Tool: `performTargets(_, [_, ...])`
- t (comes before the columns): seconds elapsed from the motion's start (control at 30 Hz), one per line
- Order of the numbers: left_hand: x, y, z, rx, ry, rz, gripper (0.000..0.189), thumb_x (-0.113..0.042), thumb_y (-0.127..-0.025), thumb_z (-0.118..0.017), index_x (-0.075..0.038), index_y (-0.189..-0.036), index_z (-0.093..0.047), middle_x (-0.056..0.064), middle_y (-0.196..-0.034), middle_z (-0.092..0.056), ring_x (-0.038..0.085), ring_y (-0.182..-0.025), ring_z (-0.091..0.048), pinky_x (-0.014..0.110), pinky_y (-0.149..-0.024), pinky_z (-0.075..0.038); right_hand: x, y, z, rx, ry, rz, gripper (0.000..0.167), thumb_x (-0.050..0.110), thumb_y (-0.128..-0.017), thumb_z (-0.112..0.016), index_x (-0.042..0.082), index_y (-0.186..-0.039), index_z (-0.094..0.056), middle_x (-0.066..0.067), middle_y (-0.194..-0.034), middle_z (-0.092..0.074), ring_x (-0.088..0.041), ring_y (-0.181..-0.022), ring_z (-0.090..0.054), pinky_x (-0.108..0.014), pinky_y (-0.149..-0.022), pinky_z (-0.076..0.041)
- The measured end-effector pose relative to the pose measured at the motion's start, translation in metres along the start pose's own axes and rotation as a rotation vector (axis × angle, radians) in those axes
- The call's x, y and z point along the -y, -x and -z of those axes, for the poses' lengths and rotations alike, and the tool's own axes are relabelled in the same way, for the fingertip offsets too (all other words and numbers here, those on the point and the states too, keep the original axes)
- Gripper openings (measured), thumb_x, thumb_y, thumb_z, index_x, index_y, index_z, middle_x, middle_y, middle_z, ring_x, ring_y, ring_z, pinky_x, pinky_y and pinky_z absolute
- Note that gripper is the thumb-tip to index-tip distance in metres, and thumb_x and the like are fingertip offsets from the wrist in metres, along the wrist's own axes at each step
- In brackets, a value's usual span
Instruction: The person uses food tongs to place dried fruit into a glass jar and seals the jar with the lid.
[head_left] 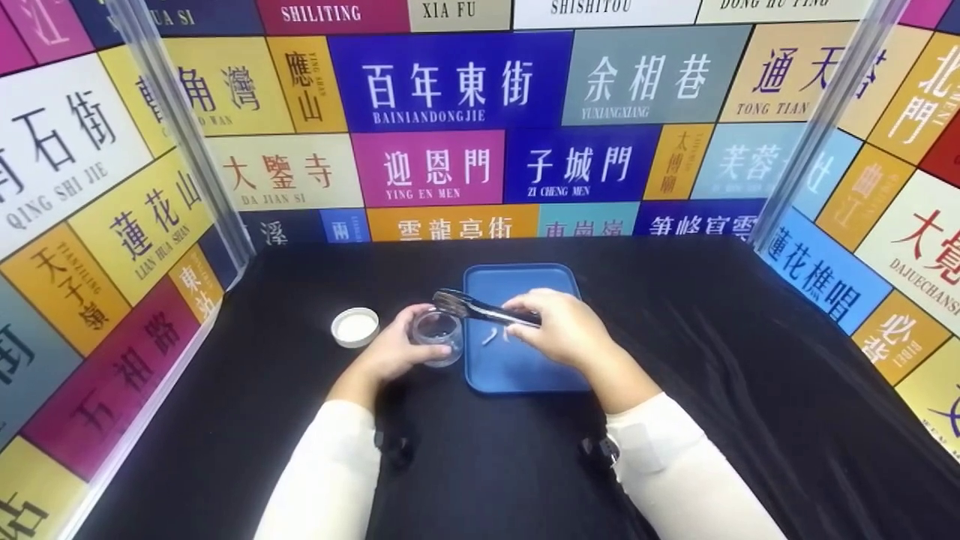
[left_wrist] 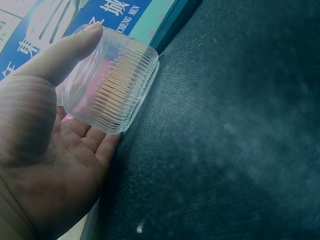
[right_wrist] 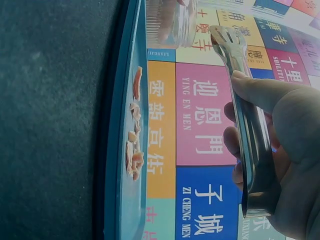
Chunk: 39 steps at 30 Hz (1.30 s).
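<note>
A person's left hand curls its fingers round a clear, ribbed, lidless jar just beside a blue rectangular tray on a black cloth-covered surface. The right hand grasps shiny metal tongs, tips near the jar's mouth; what they pinch, I cannot tell from here. Small pale-pink pieces lie on the tray; a round white lid rests beyond the left hand.
</note>
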<state>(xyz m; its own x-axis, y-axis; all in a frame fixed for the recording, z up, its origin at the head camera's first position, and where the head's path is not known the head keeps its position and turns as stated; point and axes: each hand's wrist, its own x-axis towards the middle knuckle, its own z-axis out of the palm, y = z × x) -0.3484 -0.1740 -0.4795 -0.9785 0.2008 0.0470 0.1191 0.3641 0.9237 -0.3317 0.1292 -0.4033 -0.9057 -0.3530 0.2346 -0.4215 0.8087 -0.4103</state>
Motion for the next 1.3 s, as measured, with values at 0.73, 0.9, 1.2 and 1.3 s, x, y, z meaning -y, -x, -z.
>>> performTargets(0.73, [-0.0004,-0.0001,-0.0003,0.005,0.048,-0.005,0.094,-0.021,-0.081,-0.094,-0.007,-0.158,-0.042,0.016,-0.159,-0.056,0.033,-0.144,-0.057,0.049,-0.130,-0.036,0.0038,0.0002,-0.0072,-0.005,0.000,0.046,0.032,0.037,-0.095,-0.083,0.032,-0.126,-0.078,0.006,-0.115,-0.076,-0.021,-0.107,-0.069,-0.046,-0.100,-0.059])
performTargets(0.9, [-0.0004,-0.0002,-0.0008,0.004,0.041,-0.010,0.095,-0.022,-0.081,-0.094,-0.007,-0.158,-0.042,0.015,-0.158,-0.057,0.032,-0.143,-0.058,0.048,-0.129,-0.037,0.0024,0.0006,-0.0075,-0.018,0.001,0.045,0.036,0.037,-0.094,-0.084,0.032,-0.128,-0.077,0.006,-0.111,-0.075,-0.020,-0.102,-0.068,-0.045,-0.097,-0.059])
performTargets(1.2, [0.0016,-0.0018,-0.0014,-0.015,-0.011,-0.026,0.093,-0.026,-0.082,-0.094,-0.008,-0.158,-0.044,0.014,-0.159,-0.058,0.031,-0.146,-0.056,0.048,-0.130,-0.035,-0.0010,0.0007,-0.0038,-0.030,0.010,0.021,0.045,0.043,-0.092,-0.084,0.030,-0.134,-0.073,0.005,-0.115,-0.073,-0.020,-0.101,-0.066,-0.043,-0.091,-0.058])
performTargets(1.3, [0.0013,-0.0019,-0.0020,-0.017,0.017,-0.037,0.090,-0.023,-0.082,-0.093,-0.008,-0.157,-0.045,0.014,-0.156,-0.060,0.032,-0.143,-0.058,0.048,-0.129,-0.037,-0.0035,-0.0004,-0.0023,-0.030,-0.003,-0.001,0.050,0.045,-0.091,-0.084,0.030,-0.137,-0.072,0.003,-0.120,-0.072,-0.022,-0.105,-0.067,-0.046,-0.095,-0.059])
